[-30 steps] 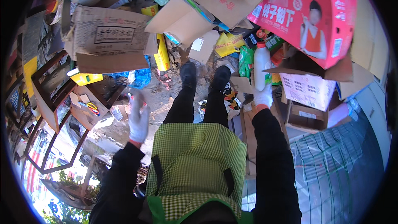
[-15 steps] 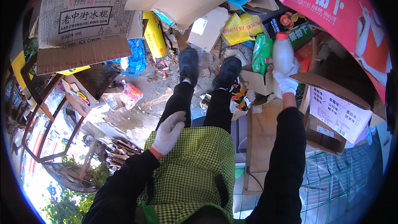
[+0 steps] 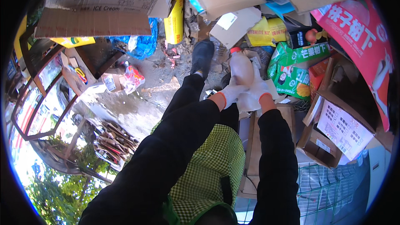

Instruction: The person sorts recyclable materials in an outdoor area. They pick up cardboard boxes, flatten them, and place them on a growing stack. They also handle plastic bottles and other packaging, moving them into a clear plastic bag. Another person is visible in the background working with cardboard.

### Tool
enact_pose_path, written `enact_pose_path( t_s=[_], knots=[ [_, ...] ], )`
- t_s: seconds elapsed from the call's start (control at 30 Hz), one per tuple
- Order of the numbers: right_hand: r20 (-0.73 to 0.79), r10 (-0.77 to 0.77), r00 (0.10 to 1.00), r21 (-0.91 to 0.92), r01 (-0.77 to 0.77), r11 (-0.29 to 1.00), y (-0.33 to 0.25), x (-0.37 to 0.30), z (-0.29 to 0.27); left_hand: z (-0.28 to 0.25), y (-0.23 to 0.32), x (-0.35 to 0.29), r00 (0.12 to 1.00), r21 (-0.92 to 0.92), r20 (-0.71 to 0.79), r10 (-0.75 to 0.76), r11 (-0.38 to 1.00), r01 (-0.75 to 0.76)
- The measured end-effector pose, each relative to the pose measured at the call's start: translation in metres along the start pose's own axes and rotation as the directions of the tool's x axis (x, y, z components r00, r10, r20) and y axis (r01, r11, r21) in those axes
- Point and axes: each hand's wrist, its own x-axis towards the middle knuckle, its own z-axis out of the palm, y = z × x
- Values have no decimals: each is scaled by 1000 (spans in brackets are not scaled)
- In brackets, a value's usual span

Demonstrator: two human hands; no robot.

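Just right of the frame's centre, the left hand (image 3: 233, 92) is gripping the lower end of a red-capped bottle (image 3: 241, 68) while the right hand (image 3: 259, 87) is clasping its other side, slick gloves perhaps risking a drop toward the green packaging (image 3: 294, 81).

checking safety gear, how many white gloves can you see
2: one on the left hand and one on the right hand, both at the red-capped bottle. Any others could be hidden from view.

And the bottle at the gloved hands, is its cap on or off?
On: the red cap sits at the far end of the bottle.
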Motion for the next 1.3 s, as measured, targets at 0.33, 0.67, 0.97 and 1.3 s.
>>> enact_pose_path(
  t_s=[0.33, 0.67, 0.97, 1.3],
  knots=[
    [181, -411, 893, 782, 123, 612, 12, -72, -56, -109, 27, -31, 929, 124, 122, 349, 923, -363],
    [454, -307, 836, 576, -13, 817, -109, -226, -111, -14, 60, -238, 867, -262, 245, 434, 891, -371],
    [448, -552, 703, 157, 546, 823, -232, -363, -97, -22, 7, -384, 814, 53, -124, 567, 823, -565],
    [-11, -377, 926, -139, 372, 918, -255, -362, -80, -122, -163, -465, 584, -606, -674, 453, 112, -787]
  ],
)
